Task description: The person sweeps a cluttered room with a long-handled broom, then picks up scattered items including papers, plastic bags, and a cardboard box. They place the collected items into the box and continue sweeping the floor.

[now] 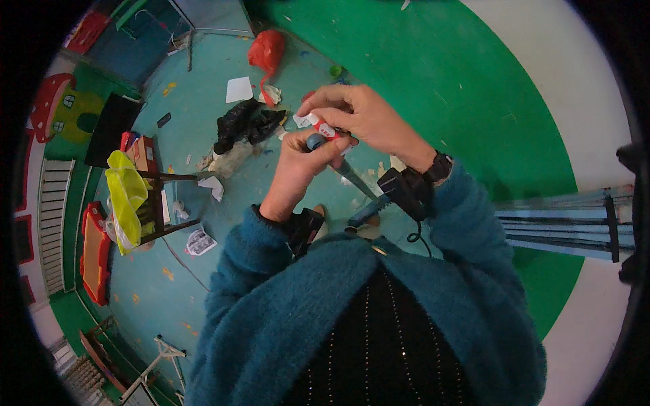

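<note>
At centre frame, left hand [298, 162] grips the blue-knobbed tool [332, 159]; right hand [359, 115], at 1 o'clock, pinches the red-and-white tube [323, 126]. Keep both steady.

The teal floor [271, 183] carries a red bag [267, 51], black cloth [244, 124], white paper [238, 89] and scattered scraps.

Glossy plastic tube [323, 126], fuzzy teal cloth sleeves [467, 210].
</note>
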A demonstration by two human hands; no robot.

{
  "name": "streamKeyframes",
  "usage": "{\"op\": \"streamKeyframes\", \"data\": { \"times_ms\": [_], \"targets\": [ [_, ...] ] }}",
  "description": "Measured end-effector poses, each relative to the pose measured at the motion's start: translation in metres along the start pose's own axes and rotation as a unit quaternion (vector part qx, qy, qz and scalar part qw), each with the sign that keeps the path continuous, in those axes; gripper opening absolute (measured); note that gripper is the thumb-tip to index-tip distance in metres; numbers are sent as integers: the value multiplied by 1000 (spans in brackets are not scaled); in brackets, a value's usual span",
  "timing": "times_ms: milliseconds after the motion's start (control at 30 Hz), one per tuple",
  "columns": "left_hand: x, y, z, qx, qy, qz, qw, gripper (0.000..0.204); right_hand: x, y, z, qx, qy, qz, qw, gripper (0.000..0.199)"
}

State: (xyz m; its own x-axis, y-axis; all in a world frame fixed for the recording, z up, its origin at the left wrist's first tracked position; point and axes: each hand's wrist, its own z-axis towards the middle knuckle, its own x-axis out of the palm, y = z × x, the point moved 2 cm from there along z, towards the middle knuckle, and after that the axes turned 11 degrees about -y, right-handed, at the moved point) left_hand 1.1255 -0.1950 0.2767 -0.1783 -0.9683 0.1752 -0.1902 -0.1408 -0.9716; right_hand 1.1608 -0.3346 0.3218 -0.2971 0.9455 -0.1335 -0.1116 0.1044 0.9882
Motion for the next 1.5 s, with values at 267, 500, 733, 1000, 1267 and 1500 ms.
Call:
{"op": "streamKeyframes", "data": {
  "times_ms": [267, 500, 733, 1000, 1267, 1500],
  "targets": [
    [-5, 4, 5, 23, -42, -4, 999, 16, 2, -18, 16, -32, 24, -68, 997, 21],
    [-10, 3, 5, 16, -54, -22, 998, 12, 9, -28, 26, -33, 16, -79, 996, 23],
    [-19, 3, 11, 11, -86, 1, 996, 15, 5, -19, 26, 32, 59, -1, 998, 28],
    [-13, 3, 7, 29, -72, -20, 997, 13, 6, -17, 25, 95, 52, 31, 994, 29],
    [-11, 4, 2, 23, -75, 14, 997, 12, 3, -19, 19, 85, 54, 26, 995, 30],
    [-11, 8, 0, 44, -60, 32, 997, 14, 5, -22, 14, 91, 48, 39, 994, 27]
  ]
}}
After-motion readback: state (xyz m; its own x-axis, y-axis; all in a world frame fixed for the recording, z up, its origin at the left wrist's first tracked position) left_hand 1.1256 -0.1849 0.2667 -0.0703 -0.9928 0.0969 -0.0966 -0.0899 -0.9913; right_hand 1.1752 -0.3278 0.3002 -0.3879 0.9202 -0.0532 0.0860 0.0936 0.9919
